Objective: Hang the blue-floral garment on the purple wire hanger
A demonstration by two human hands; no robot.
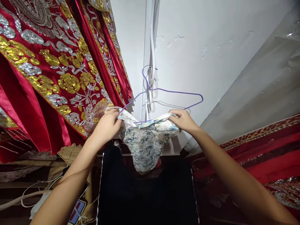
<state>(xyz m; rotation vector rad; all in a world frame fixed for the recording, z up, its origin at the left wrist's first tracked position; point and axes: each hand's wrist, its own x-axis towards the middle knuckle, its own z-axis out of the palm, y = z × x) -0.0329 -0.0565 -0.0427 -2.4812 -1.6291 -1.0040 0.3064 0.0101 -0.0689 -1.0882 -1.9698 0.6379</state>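
Observation:
A purple wire hanger (173, 92) hangs by its hook from a white fixture on the wall, in the middle of the head view. A pale patterned garment (145, 147), crinkled and floral, is spread between my hands below the hanger's neck, with the hanger's lower part going into its top opening. My left hand (110, 123) is closed on the garment's left upper edge, close to the hanger's left arm. Gripping the right upper edge is my right hand (184, 120), just under the hanger's right arm. The garment's lower part hangs down freely.
Red cloth with gold and silver embroidery (70, 68) hangs at the left. White cables (152, 40) run down the wall. A clear plastic sheet (257, 84) covers more red cloth (269, 153) at the right. A phone (77, 212) and cords lie at the lower left.

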